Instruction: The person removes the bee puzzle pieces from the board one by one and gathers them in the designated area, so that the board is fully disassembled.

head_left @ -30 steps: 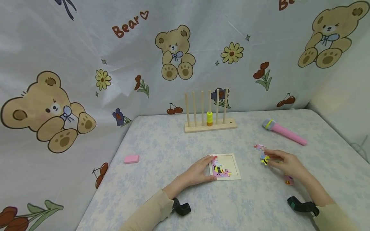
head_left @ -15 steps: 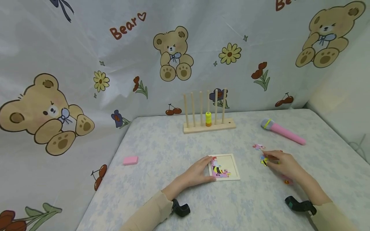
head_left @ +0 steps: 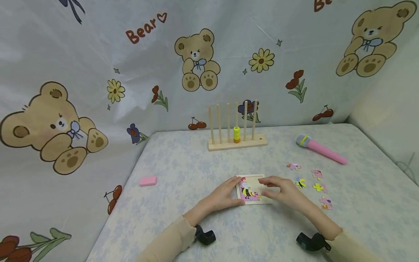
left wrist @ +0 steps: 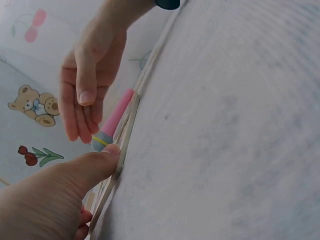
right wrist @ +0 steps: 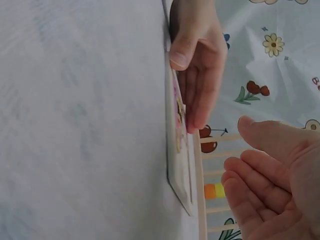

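Observation:
A square wooden puzzle tray lies on the table, with joined picture pieces showing a bee along its left and lower part. My left hand holds the tray by its left side, thumb at the near edge and fingers at the far left corner. Over the tray's right side hovers my right hand; its fingers are loosely bent and the right wrist view shows nothing between thumb and fingers. Right of the tray lie several loose puzzle pieces, among them a bee piece and a yellow-and-pink piece.
Behind the tray stands a wooden peg rack with yellow and orange beads on one peg. A pink toy microphone lies at the back right. Far left is a pink block. A bear-print cloth hangs behind the table.
My right hand has moved left from the loose pieces to above the tray, uncovering the pieces beneath it. The left hand stays at the tray.

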Motion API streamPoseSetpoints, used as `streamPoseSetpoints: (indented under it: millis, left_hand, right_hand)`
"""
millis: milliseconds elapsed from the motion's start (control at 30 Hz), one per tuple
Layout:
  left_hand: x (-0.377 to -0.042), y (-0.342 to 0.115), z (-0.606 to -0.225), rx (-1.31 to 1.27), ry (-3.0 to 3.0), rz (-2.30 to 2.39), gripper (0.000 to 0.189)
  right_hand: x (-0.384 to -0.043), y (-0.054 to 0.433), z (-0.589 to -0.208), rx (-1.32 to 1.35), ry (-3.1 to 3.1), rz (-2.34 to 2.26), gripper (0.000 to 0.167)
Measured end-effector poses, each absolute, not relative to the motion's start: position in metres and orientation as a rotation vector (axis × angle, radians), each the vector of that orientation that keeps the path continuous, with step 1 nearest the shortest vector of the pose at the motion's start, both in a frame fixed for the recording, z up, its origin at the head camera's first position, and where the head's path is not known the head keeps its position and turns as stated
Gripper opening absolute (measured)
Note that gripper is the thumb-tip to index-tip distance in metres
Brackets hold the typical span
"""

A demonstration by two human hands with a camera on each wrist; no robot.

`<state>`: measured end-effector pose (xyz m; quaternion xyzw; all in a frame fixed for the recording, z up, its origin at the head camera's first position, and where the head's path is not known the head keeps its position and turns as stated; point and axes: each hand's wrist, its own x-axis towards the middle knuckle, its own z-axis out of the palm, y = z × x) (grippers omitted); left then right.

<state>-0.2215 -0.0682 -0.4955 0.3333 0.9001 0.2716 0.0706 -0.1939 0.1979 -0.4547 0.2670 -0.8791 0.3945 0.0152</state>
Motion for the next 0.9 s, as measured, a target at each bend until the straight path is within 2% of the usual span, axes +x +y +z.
streamPoseSetpoints:
  millis: [200,433,667,900]
  left_hand:
    - [-0.222,-0.066,-0.498,0.998,2.698,0.821,0.084]
    - [-0.221,-0.068,-0.498,1.000,2.715,0.810,0.084]
    - [-0.221,-0.067,-0.498,0.997,2.710,0.811,0.084]
    - [-0.221,-0.068,-0.497,0.993,2.718,0.814,0.084]
  right_hand:
    - [-0.195,0.191,-0.468,0.856,-2.807,1.101,0.043]
    - [-0.194,0.187,-0.476,0.908,-2.743,1.025,0.037]
    - [-0.189,0.182,-0.479,0.867,-2.719,1.041,0.041]
    - [-0.189,0.179,-0.481,0.937,-2.684,1.064,0.033]
